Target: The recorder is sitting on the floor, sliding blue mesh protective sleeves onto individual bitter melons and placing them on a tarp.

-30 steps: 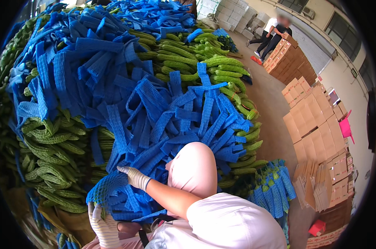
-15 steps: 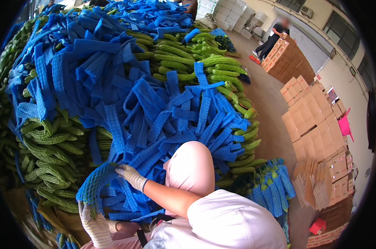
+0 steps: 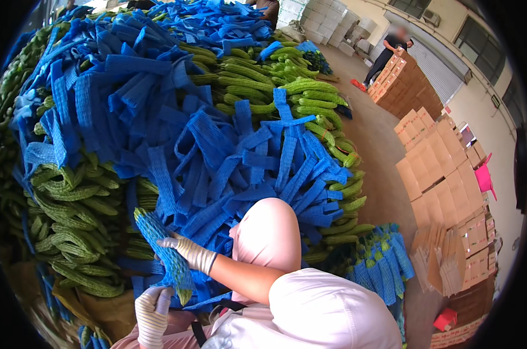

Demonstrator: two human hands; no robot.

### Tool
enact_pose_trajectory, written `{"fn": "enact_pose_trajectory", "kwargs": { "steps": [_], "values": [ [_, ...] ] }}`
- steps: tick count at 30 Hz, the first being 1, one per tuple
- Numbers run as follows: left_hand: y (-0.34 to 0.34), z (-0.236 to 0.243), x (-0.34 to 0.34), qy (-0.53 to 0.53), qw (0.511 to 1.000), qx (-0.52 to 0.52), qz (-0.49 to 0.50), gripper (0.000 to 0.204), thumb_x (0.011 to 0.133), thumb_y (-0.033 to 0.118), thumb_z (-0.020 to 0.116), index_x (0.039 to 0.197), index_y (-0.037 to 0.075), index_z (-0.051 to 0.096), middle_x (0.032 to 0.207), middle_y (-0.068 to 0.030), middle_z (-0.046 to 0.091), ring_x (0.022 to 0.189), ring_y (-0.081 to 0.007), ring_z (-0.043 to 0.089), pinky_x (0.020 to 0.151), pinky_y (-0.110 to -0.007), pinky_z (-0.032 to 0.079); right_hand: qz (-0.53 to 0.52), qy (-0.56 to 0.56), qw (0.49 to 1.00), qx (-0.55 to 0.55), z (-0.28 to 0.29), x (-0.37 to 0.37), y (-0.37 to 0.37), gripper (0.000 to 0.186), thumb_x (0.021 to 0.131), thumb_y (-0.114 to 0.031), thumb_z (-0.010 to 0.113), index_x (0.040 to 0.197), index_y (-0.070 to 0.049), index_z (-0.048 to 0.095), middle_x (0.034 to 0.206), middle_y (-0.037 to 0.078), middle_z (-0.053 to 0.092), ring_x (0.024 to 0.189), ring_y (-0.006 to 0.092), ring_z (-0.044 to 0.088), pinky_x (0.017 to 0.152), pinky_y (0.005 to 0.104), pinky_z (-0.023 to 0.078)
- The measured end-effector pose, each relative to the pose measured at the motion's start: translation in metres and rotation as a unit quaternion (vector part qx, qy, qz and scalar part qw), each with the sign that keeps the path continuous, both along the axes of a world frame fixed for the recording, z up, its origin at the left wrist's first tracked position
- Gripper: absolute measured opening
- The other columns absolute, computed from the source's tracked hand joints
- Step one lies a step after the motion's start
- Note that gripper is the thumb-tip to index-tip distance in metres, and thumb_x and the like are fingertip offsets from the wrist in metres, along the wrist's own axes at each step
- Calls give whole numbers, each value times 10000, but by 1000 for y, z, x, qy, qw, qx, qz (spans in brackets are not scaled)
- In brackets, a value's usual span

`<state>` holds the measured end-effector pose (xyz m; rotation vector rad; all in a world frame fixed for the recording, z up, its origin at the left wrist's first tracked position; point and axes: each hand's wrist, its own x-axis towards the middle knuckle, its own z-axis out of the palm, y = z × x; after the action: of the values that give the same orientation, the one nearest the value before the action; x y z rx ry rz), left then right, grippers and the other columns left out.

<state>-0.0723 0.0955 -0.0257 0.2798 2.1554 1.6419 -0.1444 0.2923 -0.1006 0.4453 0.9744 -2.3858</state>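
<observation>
A bitter melon [image 3: 185, 295] in a blue foam net sleeve [image 3: 163, 247] lies slantwise in front of me, its green tips showing at both ends. My right hand [image 3: 192, 253], in a striped knit glove, is closed around the sleeve's middle. Beside the near end, my left hand [image 3: 152, 314], gloved alike, has its fingers curled and pinching at the sleeve's edge. Loose blue foam net sleeves [image 3: 217, 168] are heaped just beyond my hands. Bare bitter melons [image 3: 74, 232] are stacked to the left.
More bitter melons [image 3: 246, 81] lie at the far side of the pile. Sleeved ones [image 3: 377, 273] stand at my right. Cardboard cartons [image 3: 438, 168] are stacked across the floor, where a person [image 3: 385, 52] leans at another carton stack [image 3: 406, 81]. My knee [image 3: 268, 232] juts against the heap.
The sleeve, wide and bent before, now lies straight and snug along the melon. My left hand has shifted right and its fingers have curled. The distant person has bent toward the cartons.
</observation>
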Motion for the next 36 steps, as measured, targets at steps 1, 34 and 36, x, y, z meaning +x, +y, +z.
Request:
{"fn": "enact_pose_trajectory", "kwargs": {
  "steps": [1,34,36],
  "values": [
    [-1,1,-1,-20,996,54,68,163,887,79,557,993,-10,643,787,-80,652,703,-138,595,650,-270,476,-10,39,999,10,-1,1,-1,605,782,-292,715,1274,-85,430,922,103,591,780,210,613,670,347,530],
    [-14,-19,-23,177,941,13,287,317,882,-11,487,1196,8,529,1101,-73,553,987,-158,513,908,-293,408,176,349,877,281,32,39,-38,967,723,-150,738,1485,-51,151,1223,200,541,1114,257,532,963,324,423],
    [-15,-11,-22,150,944,22,292,300,900,-10,460,1191,2,530,1091,-62,563,988,-150,517,929,-283,396,178,351,883,255,32,38,-38,971,724,-170,745,1482,-39,152,1247,195,524,1135,250,516,976,323,412]
  ]
}}
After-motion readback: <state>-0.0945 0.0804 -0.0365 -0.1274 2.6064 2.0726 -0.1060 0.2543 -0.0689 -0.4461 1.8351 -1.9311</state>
